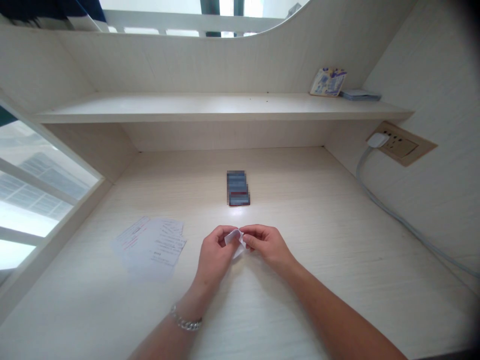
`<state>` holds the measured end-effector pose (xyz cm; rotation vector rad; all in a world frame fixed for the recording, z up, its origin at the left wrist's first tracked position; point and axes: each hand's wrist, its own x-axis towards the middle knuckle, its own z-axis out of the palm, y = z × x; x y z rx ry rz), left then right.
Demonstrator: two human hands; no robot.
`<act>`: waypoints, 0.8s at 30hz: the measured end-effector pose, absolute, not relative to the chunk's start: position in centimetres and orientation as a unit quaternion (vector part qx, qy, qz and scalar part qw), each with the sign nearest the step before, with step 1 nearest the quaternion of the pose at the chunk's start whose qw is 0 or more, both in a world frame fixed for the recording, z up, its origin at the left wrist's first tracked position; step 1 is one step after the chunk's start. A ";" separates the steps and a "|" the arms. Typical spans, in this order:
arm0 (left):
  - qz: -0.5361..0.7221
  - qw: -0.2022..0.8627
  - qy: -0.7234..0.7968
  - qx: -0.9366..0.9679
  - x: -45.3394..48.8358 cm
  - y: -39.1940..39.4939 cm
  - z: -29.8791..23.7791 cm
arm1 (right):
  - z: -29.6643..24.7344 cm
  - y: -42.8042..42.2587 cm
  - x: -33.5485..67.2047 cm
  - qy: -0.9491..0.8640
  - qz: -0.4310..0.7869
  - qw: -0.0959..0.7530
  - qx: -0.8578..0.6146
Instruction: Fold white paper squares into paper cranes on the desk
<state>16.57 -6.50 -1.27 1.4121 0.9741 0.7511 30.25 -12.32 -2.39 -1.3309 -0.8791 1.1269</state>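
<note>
Over the middle of the pale wooden desk [337,280], a small folded piece of white paper [237,250] is held between both hands. My left hand [217,252] pinches it from the left, thumb on top. From the right, the thumb and fingertips of my right hand [266,242] close on its edge. The fingers hide part of the paper. A phone-like dark rectangle [238,187], pixelated in the picture, lies beyond the hands. Left of them several white sheets [150,247] with printed lines lie overlapping and flat.
A raised shelf [187,107] spans the back, bearing a patterned packet [328,82] and a thin flat stack [360,95] at its right. On the right wall a socket plate [405,143] holds a white plug [378,140], whose grey cable [408,227] runs down along the desk's right side.
</note>
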 end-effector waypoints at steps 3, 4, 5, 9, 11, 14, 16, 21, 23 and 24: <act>0.320 0.592 0.406 0.618 16.6 -6.6 -1.2 | -2.4 -12.4 30.2 -0.387 0.464 0.564 -0.562; 0.318 0.589 0.404 0.624 16.5 -6.7 -1.2 | -2.3 -12.4 30.2 -0.392 0.457 0.566 -0.564; 0.315 0.583 0.403 0.631 16.5 -6.7 -1.1 | -2.2 -12.5 30.1 -0.397 0.450 0.566 -0.566; 0.311 0.575 0.402 0.641 16.5 -6.7 -1.0 | -2.0 -12.7 29.8 -0.421 0.400 0.558 -0.593; 0.311 0.587 0.400 0.632 16.5 -6.7 -1.0 | -2.0 -12.7 29.7 -0.433 0.369 0.555 -0.607; 0.315 0.616 0.383 0.612 16.6 -6.7 -1.1 | -2.1 -12.8 29.6 -0.431 0.348 0.560 -0.616; 0.319 0.632 0.370 0.602 16.8 -6.8 -1.2 | -2.1 -12.7 29.6 -0.423 0.336 0.565 -0.624; 0.325 0.648 0.354 0.591 16.9 -7.0 -1.6 | -2.0 -12.7 29.6 -0.419 0.306 0.569 -0.638; 0.323 0.658 0.353 0.582 16.9 -7.0 -1.6 | -1.8 -12.8 29.5 -0.418 0.295 0.569 -0.644; 0.321 0.665 0.353 0.575 16.9 -7.0 -1.5 | -1.7 -12.8 29.5 -0.418 0.291 0.568 -0.647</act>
